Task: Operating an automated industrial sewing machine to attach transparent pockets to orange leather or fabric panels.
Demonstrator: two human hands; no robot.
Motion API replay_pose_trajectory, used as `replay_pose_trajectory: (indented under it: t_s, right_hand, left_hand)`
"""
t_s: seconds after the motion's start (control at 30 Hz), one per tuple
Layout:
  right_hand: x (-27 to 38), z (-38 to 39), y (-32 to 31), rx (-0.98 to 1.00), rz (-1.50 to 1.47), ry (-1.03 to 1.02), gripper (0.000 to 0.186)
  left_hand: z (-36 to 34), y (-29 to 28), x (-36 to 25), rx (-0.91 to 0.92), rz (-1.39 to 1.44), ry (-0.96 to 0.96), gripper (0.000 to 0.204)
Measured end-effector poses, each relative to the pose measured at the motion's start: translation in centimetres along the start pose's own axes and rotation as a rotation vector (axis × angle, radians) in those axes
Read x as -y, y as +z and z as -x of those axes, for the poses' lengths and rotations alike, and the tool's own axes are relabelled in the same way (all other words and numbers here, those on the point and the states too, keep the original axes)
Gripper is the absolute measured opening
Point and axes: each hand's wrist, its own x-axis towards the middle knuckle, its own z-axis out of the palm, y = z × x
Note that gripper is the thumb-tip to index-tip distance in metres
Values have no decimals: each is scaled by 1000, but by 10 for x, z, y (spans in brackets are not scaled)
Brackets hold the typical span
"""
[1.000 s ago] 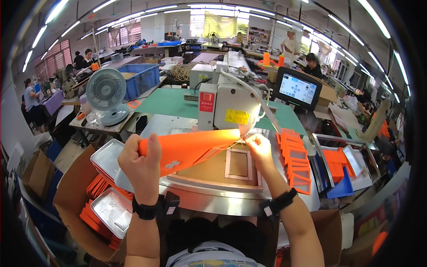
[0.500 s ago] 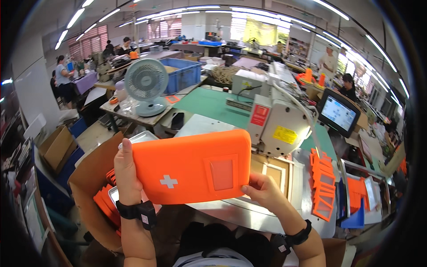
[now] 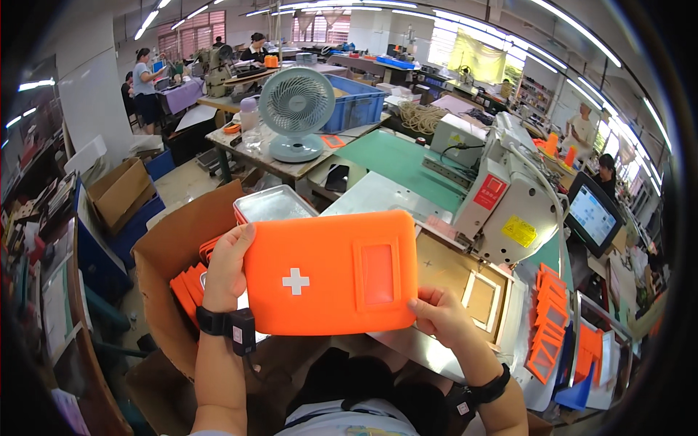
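Between my two hands an orange first-aid case (image 3: 327,309) is held up with its broad face toward me. A white cross (image 3: 296,282) sits on its left half, and a framed translucent window (image 3: 378,273) on its right half. My left hand (image 3: 228,267) grips the left edge, thumb at the upper corner and fingers mostly hidden behind. At the lower right corner my right hand (image 3: 441,316) pinches the case between thumb and fingers. Beyond the case, a pale frame (image 3: 481,299) lies on the brownish plate (image 3: 435,263) below the sewing machine (image 3: 502,196).
A cardboard box (image 3: 169,251) with orange pieces stands at left, a metal tray (image 3: 273,204) beside it. Orange window frames (image 3: 549,323) lie right, near a screen (image 3: 595,212). A fan (image 3: 297,109), phone (image 3: 337,178) and blue crate (image 3: 356,102) are farther off. People work behind.
My view has turned left, so the surroundings sit farther right. The case stays in both hands, now more level, and the metal tray behind it shows more.
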Motion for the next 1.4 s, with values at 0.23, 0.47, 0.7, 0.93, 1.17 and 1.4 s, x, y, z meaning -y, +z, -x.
replay_pose_trajectory:
  t_s: [0.23,0.47,0.7,0.93,1.17,1.4]
  right_hand:
    - [-4,-17,13,70,-34,9,27]
    - [12,-8,96,-62,858,-819,20]
    - [-7,-41,153,163,1269,-1389,34]
    - [14,-4,131,256,1264,-923,47]
    - [5,56,56,133,1283,-746,37]
    - [3,129,-14,-273,1228,-494,29]
  left_hand:
    - [9,-14,-4,-80,-217,157,48]
    - [67,-26,-60,-173,-125,58,87]
    - [134,-53,-80,-270,-158,116,54]
    - [111,-158,-44,-591,-842,-22,28]
    - [67,-237,85,-584,-773,-168,24]
    - [85,-318,152,-494,-1048,-318,49]
